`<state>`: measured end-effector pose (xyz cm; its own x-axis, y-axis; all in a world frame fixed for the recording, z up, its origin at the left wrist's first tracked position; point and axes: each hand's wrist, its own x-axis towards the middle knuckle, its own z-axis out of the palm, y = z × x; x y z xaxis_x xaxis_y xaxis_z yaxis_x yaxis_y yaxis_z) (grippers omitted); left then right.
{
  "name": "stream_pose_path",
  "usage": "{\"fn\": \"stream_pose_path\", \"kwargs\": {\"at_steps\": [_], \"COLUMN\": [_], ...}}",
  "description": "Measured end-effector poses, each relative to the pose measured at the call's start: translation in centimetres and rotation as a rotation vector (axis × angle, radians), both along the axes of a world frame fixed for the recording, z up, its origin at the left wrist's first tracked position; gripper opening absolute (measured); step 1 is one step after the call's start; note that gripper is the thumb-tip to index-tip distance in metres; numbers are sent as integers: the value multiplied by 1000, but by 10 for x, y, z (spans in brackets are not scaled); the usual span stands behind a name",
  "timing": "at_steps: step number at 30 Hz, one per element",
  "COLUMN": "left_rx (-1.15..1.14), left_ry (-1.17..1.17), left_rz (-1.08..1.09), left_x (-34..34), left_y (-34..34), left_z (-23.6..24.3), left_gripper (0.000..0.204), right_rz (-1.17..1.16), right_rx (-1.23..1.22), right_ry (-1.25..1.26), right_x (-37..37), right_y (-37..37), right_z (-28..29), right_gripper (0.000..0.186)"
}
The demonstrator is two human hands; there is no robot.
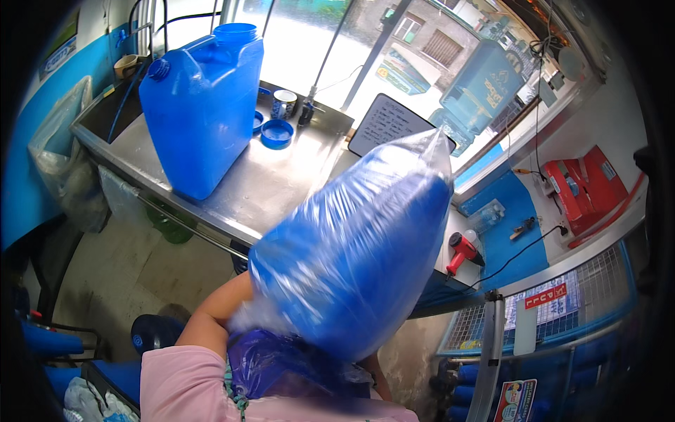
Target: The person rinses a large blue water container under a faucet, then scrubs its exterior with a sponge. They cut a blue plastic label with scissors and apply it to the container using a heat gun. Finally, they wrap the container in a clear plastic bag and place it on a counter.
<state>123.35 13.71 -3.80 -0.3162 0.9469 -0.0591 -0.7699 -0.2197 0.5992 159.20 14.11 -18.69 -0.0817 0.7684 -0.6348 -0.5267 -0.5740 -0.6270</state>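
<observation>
A big clear plastic bag (pixel 351 239) with something large and blue inside is up in front of my chest, tilted toward the upper right. My left forearm (pixel 221 302) goes in behind its lower left side, and that hand is hidden. Only a sliver of my right arm (pixel 378 376) shows below the bag; the right hand is hidden too. Against my pink shirt lies crumpled dark purple-blue plastic (pixel 281 366). On the steel counter (pixel 295 169) ahead stands a blue square jug (pixel 200 119) with a wide mouth and a small capped spout.
A blue round lid (pixel 277 133) and a patterned mug (pixel 283 104) sit by the jug. Behind the bag is a written whiteboard (pixel 390 123). At right are a red heat gun (pixel 462 254), a red machine (pixel 583 188) and cords. A clear blue water bottle (pixel 485 81) stands by the window.
</observation>
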Motion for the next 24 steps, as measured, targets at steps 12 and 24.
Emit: {"fn": "stream_pose_path", "kwargs": {"at_steps": [12, 24], "left_rx": [368, -147], "left_ry": [-481, -305], "left_rz": [-307, -341], "left_x": [-26, -97], "left_y": [-72, -75], "left_z": [79, 69], "left_gripper": [56, 77], "right_rz": [374, 759], "right_rx": [1138, 1140], "right_ry": [-109, -249], "right_x": [-148, -421], "right_y": [56, 96], "right_z": [406, 474], "right_gripper": [34, 38]}}
